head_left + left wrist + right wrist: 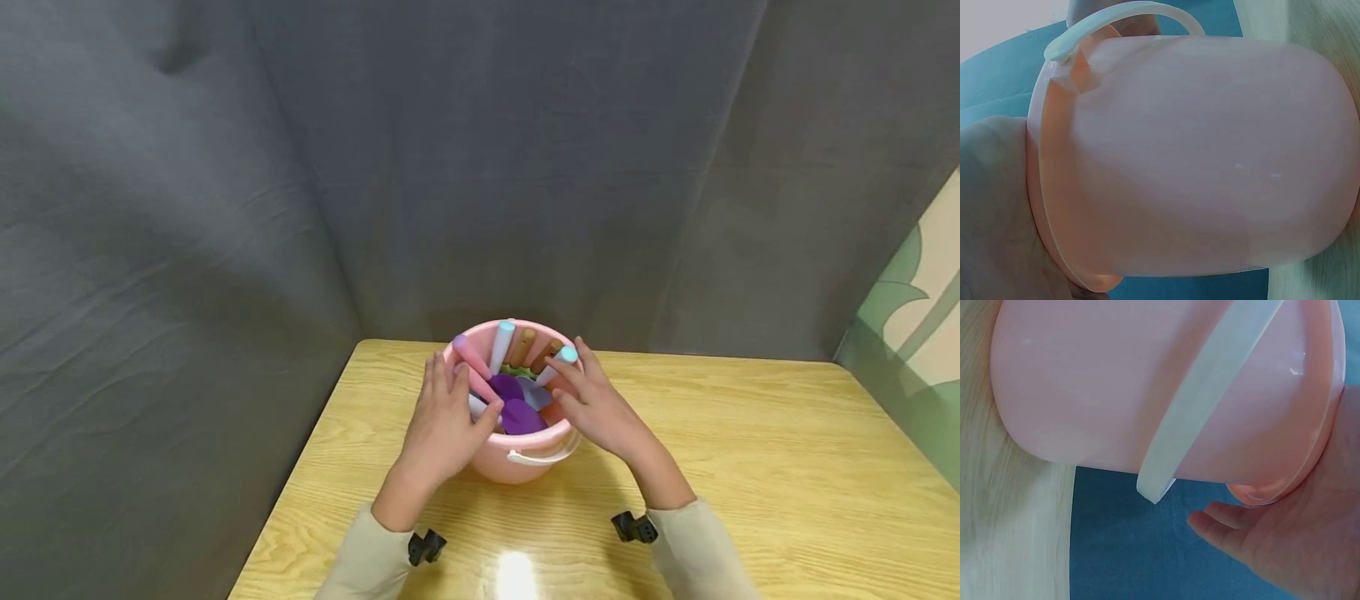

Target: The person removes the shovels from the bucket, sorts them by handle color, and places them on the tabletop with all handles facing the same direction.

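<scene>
A pink bucket (510, 467) stands upright on the table, its white carrying handle (551, 457) hanging down at the front. Over the left rim lies my left hand (441, 427), fingers straight and thumb reaching inward across the bucket's mouth. My right hand (606, 410) touches the right rim with spread fingers, some inside and some outside; the right wrist view shows the outer fingers extended off the wall. Inside are pink handles (474, 360), white handles with turquoise ends (502, 348), brown sticks (522, 347) and flat purple pieces (522, 418). The left hand covers part of the contents.
The wooden table (750, 450) extends to the right of the bucket; its left edge runs close by. Dark grey cloth (525, 167) hangs behind and to the left. A green-and-cream patterned panel (922, 333) borders the right side. Each sleeve cuff bears a small black device (633, 527).
</scene>
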The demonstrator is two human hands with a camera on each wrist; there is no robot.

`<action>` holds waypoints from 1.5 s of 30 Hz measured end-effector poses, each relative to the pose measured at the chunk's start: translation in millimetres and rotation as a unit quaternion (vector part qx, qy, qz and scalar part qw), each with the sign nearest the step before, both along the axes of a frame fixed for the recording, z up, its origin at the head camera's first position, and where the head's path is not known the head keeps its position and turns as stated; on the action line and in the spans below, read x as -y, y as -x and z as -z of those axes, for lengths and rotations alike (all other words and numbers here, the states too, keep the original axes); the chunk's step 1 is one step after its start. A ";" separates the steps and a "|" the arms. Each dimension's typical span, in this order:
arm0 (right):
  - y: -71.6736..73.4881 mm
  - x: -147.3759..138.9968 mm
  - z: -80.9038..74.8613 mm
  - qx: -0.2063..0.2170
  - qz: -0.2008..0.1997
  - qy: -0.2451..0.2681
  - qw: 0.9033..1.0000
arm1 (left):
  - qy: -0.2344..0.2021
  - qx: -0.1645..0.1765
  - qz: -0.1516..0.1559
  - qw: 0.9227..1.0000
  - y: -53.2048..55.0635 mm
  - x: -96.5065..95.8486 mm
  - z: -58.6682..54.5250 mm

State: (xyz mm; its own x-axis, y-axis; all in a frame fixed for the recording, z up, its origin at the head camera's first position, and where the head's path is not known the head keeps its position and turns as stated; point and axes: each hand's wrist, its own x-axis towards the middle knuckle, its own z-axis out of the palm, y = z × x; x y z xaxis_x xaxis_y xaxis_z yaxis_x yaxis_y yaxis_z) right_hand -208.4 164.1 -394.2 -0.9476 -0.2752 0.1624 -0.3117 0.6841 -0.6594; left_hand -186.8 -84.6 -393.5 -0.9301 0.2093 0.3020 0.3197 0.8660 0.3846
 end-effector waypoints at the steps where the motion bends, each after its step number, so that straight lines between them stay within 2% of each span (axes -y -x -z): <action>1: -0.8 -1.2 -0.1 0.000 0.002 -0.001 1.000 | 0.000 0.000 0.001 1.000 0.0 -1.2 0.2; 10: -4.9 -12.3 -0.5 -0.003 0.010 -0.006 1.000 | -0.003 0.005 0.016 1.000 -1.4 -12.2 -0.9; 22: -12.1 -26.9 1.5 -0.013 0.022 -0.002 1.000 | -0.003 0.005 0.029 1.000 0.1 -25.3 3.2; 28: -13.7 -30.0 2.2 -0.019 0.027 -0.005 0.999 | 0.006 0.013 0.027 1.000 1.1 -28.3 5.6; 37: -15.7 -33.0 5.2 -0.025 0.030 0.001 0.999 | 0.012 -0.003 0.033 0.999 3.5 -31.0 6.6; 45: -16.9 -32.3 8.1 -0.031 0.035 0.009 0.999 | 0.011 0.001 0.026 1.000 2.8 -31.6 7.3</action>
